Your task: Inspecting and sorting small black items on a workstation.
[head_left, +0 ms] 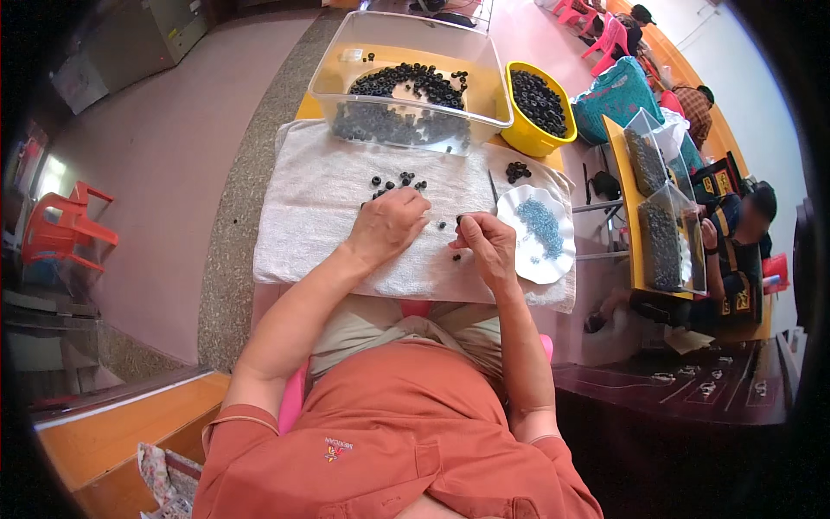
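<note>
A white cloth [294, 199] covers the table before me. My left hand [389, 227] rests over its middle, back up and fingers curled; the fingertips are hidden, so what they hold does not show. Several small black round parts [406, 179] lie just beyond it. My right hand [489, 246] is closed in a pinch on a small black part [462, 221]. Two more black pieces lie loose between and below the hands, one a small black bead [456, 257]. Beside my right hand stands a white wavy-edged plate [526, 265] with many tiny pale-blue clear pieces [540, 227].
A clear plastic bin [324, 78] of black parts stands at the back, next to a yellow basin [524, 145] filled with them. A thin dark tool [493, 185] and a small black pile [518, 171] lie near the plate. At right, a person sits by clear boxes [661, 242].
</note>
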`<action>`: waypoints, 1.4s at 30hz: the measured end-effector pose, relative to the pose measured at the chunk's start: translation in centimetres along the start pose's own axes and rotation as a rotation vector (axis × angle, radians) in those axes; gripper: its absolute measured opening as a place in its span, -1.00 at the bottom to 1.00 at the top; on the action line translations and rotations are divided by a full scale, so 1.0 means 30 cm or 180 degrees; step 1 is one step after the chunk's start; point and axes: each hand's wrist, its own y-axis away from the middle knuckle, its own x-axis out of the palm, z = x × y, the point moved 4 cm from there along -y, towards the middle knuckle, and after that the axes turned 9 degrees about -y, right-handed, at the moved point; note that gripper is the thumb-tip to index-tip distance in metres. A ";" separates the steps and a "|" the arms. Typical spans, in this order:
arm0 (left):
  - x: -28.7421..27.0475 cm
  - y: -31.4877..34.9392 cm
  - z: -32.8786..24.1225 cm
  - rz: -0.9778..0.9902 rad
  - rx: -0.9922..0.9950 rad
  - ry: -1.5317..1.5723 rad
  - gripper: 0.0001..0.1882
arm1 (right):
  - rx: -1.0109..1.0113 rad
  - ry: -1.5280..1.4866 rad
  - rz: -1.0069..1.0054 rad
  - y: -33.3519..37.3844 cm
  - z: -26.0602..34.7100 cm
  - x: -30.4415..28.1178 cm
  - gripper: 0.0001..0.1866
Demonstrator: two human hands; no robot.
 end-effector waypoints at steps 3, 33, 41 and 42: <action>-0.009 -0.016 -0.028 0.0309 -0.0900 0.1536 -0.81 | 0.0056 0.0062 0.0046 0.006 0.008 0.002 -0.73; -0.007 -0.003 -0.180 0.0318 -0.1407 0.3640 -0.87 | 0.0423 -0.1394 0.0088 0.071 0.044 0.011 -0.71; -0.034 0.011 -0.220 -0.0031 -0.1103 0.3074 -0.85 | 0.0344 -0.1539 0.0053 0.083 0.022 -0.020 -0.82; -0.031 0.017 -0.218 -0.0043 -0.1154 0.3015 -0.86 | 0.0335 -0.1598 0.0125 0.084 0.019 -0.020 -0.83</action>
